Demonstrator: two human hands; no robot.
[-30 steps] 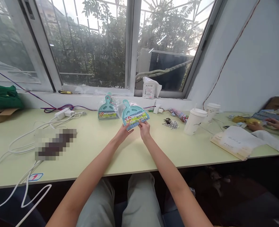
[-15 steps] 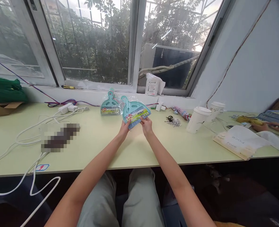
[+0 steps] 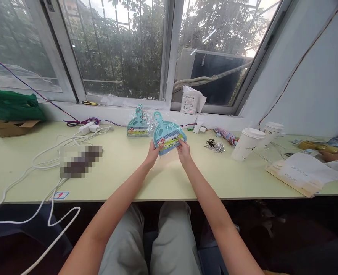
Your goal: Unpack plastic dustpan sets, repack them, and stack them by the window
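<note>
Between my two hands is a small teal dustpan and brush set (image 3: 166, 131) in clear plastic wrap, with a printed label across blue bristles. My left hand (image 3: 153, 152) pinches its lower left corner. On the lower right edge, my right hand (image 3: 183, 149) grips with the thumb on the front. The set leans slightly, its looped handle pointing up and left, above the tabletop. Just behind it to the left stands a stack of similar wrapped dustpan sets (image 3: 138, 124), partly covered by the held set's wrap.
White cables (image 3: 37, 166) and a blurred-out dark object (image 3: 81, 162) lie left on the table (image 3: 123, 183). Right are small metal clips (image 3: 215, 146), white paper cups (image 3: 247, 144) and a paper bag (image 3: 297, 173). Another person's hand (image 3: 332, 154) shows at far right. A window stands behind.
My view has swung slightly left, so most things sit farther right. The held dustpan set is a little more upright, still in both hands. The other person's hands show less now.
</note>
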